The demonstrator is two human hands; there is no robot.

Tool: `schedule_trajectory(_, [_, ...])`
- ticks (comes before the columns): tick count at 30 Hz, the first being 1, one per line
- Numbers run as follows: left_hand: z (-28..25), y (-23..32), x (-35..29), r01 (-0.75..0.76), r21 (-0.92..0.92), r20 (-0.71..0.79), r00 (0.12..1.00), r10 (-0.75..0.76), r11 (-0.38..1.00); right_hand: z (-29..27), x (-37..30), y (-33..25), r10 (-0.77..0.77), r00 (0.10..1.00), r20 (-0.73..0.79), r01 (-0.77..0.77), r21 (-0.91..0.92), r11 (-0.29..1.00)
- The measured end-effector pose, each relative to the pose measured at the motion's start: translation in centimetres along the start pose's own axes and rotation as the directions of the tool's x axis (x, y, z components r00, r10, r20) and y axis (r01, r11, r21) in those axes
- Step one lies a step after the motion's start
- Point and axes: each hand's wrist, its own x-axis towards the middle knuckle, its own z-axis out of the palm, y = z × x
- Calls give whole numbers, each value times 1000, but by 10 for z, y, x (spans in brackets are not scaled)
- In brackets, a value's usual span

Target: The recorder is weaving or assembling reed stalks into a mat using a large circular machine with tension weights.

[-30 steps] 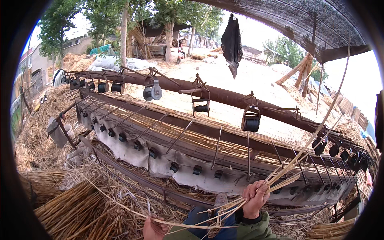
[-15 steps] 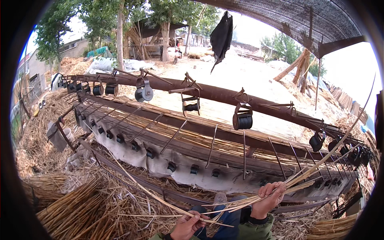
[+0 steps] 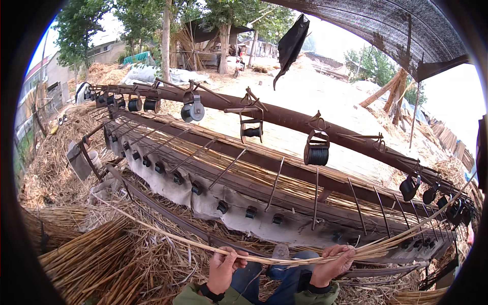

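A thin bundle of long pale reeds (image 3: 284,262) stretches between my two hands, above my knees. My left hand (image 3: 223,269) is closed round the reeds, with one long stem running out from it to the upper left. My right hand (image 3: 333,262) grips the same bundle further right, where the ends fan out and rise toward the right edge. Beyond my hands stands a long weaving frame (image 3: 244,173) with rods along it and reeds laid across. Black wire spools (image 3: 316,154) hang from its rusty top pipe (image 3: 284,119), and smaller ones (image 3: 222,206) hang along its near side.
Stacked reed bundles (image 3: 91,254) lie at the lower left, with loose straw around them. A curved metal rail (image 3: 168,213) runs between me and the frame. Black netting (image 3: 371,25) stretches overhead at the right, and a black cloth (image 3: 291,48) dangles near the top middle.
My left hand has moved up and left, and the reeds now lie together in a smoother line between my hands. My right hand has shifted slightly left and down. The view has turned a little.
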Motion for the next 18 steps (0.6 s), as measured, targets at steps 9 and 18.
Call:
schedule_trajectory(9, [16,-28,6,-158,689,243,970,-21,707,-2,-37,23,32,987,155,-8,-150,989])
schedule_trajectory(18, [-34,6,27,-164,758,61,981,182,631,-2,9,3,76,997,24,-76,-21,997])
